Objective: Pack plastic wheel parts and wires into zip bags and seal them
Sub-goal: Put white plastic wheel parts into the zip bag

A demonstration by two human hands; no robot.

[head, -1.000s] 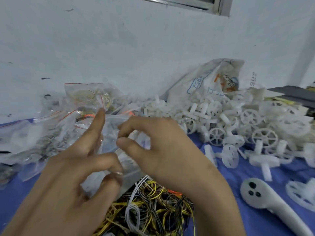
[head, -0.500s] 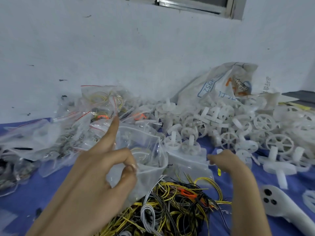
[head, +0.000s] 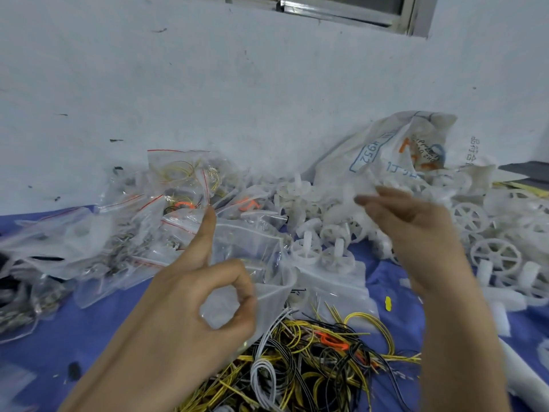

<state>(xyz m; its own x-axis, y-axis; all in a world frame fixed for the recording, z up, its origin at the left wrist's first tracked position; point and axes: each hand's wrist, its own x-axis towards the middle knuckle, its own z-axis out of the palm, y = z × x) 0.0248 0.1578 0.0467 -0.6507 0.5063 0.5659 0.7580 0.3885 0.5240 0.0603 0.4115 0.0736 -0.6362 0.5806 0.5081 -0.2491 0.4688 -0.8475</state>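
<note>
My left hand [head: 205, 295] pinches the edge of an open clear zip bag [head: 255, 248] between thumb and a curled finger, with the index finger pointing up. My right hand [head: 416, 233] is raised over the heap of white plastic wheel parts [head: 475, 227]. Its fingers are curled round a blurred white wheel part [head: 355, 190]. A tangle of yellow, black and white wires [head: 312, 358] lies on the blue cloth just below the bag.
Filled zip bags with red seal strips [head: 178, 179] are piled at the left against the wall. A printed white sack [head: 386, 150] lies behind the wheels. Flat clear bags [head: 335, 283] carry two wheel parts. A white plastic handle [head: 523, 370] lies at the right edge.
My right hand left the bag, reached right to the wheel heap and has lifted up with a white part. My left hand keeps holding the bag.
</note>
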